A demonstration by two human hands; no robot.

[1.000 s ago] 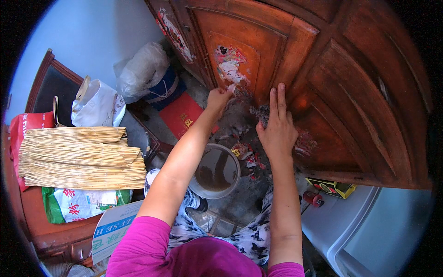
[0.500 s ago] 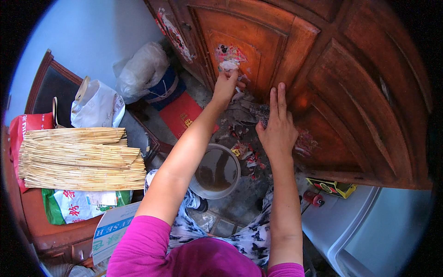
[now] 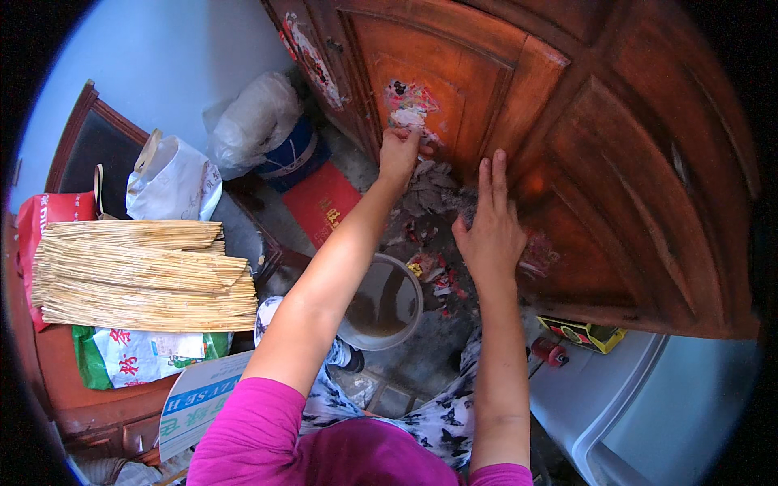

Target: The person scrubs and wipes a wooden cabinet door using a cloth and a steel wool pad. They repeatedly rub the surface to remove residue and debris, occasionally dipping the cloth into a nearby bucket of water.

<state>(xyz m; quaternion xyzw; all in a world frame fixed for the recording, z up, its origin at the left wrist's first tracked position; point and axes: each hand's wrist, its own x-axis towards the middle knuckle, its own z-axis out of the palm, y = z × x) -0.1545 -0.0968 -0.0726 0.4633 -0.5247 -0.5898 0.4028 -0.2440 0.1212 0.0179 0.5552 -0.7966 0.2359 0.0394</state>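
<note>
A brown wooden door [image 3: 470, 85] with carved panels stands in front of me. On one panel is a torn patch of red and white paper [image 3: 412, 99]. My left hand [image 3: 400, 154] is at the lower edge of that patch, fingers closed; what they hold, if anything, is hidden. My right hand [image 3: 491, 231] rests against the door to the right, with fingers stretched out and thumb apart. Another torn paper remnant [image 3: 312, 61] shows on the door's left part, and a faint scraped patch [image 3: 538, 253] lies right of my right hand.
Between my feet stands a round bucket [image 3: 419, 312] of murky water. Paper scraps [image 3: 438, 275] and a grey rag [image 3: 429, 190] lie on the floor by a red sheet [image 3: 322, 202]. Bundled reeds [image 3: 146, 279] and bags fill the left; a grey plastic surface [image 3: 612, 389] stands right.
My left hand has shifted slightly down along the paper patch. The right hand stays on the door. The whole view has shifted a little.
</note>
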